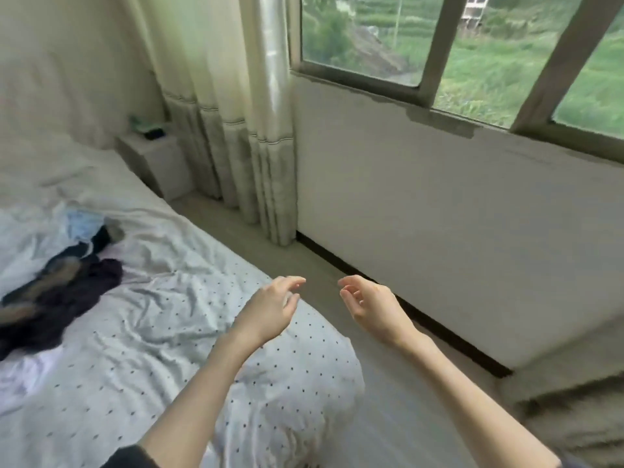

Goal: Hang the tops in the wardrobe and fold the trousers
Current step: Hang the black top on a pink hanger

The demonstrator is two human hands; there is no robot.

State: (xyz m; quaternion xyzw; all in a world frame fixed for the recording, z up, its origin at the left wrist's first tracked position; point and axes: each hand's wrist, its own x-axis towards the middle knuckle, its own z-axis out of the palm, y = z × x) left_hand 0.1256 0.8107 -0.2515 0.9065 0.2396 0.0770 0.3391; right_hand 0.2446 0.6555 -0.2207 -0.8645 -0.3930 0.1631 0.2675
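A heap of clothes lies on the bed at the left: dark purple and black garments (60, 292) with a light blue piece (82, 222) behind them. My left hand (270, 307) hovers over the bed's right corner, fingers loosely curled, holding nothing. My right hand (369, 307) is raised beside it over the floor, also loosely curled and empty. Both hands are well to the right of the clothes. No wardrobe is in view.
The bed (189, 332) has a rumpled white dotted cover. A strip of floor (256, 241) runs between the bed and the white wall under the window (364, 38). Curtains (236, 130) hang in the corner next to a white bedside table (158, 160).
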